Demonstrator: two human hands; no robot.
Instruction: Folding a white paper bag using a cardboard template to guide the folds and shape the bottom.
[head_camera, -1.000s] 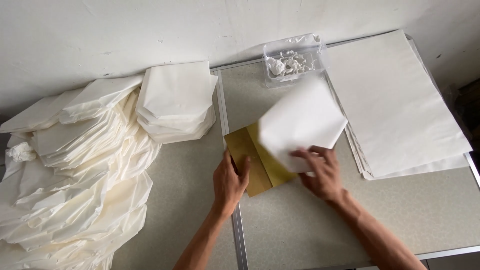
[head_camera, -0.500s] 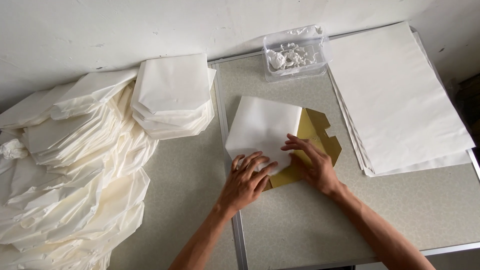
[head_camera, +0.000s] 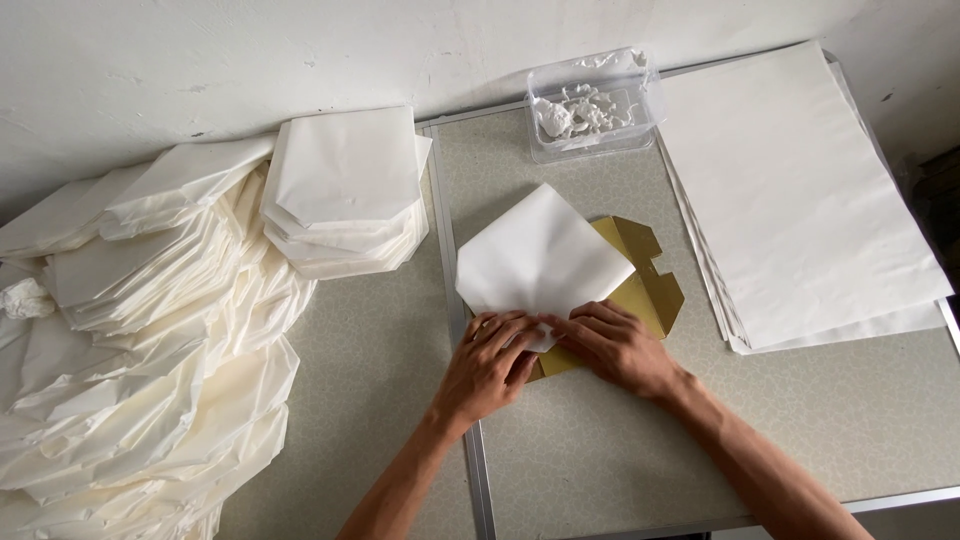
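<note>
Both hands, left (head_camera: 487, 365) and right (head_camera: 612, 345), press flat with fingers spread on the near corner of the white sheet (head_camera: 545, 258) over the gold card (head_camera: 645, 290) mid-worktop (head_camera: 600, 460); crease firmly, edges aligned.

Soft, even daylight is filling the sharp head view, casting only faint shadows, with no glare or blur showing.

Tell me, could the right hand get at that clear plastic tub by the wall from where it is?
Probably yes. The right hand rests on the folded white paper, and only that paper and the gold card lie flat between it and the clear plastic tub; nothing stands in between.
</note>
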